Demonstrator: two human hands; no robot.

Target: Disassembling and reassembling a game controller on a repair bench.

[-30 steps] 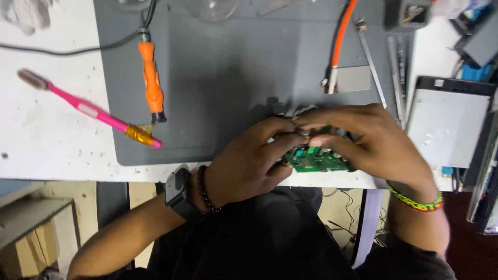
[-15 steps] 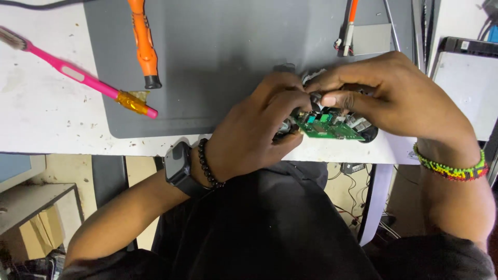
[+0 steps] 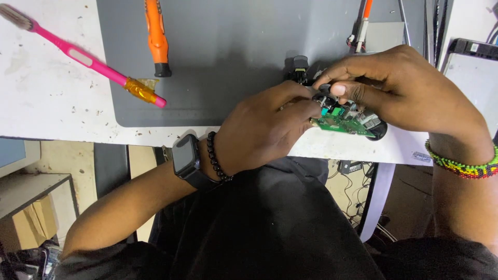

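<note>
A small green circuit board (image 3: 343,124) with black parts on it is held over the near edge of the white table (image 3: 46,103). My left hand (image 3: 262,129), with a black watch and bead bracelet on the wrist, grips its left end. My right hand (image 3: 399,91), with a coloured bead band on the wrist, covers the board from above, thumb and forefinger pinching a small dark part on top. Most of the board is hidden under the fingers.
A grey work mat (image 3: 228,57) lies on the table. On it rests an orange-handled tool (image 3: 155,33); a pink toothbrush (image 3: 88,59) lies across its left edge. An orange cable (image 3: 363,21) and a tablet-like device (image 3: 474,78) sit at right. Cables hang under the table.
The view has shifted closer and downward. Both hands keep hold of the board, and my right fingers have moved slightly onto the small dark part on its top.
</note>
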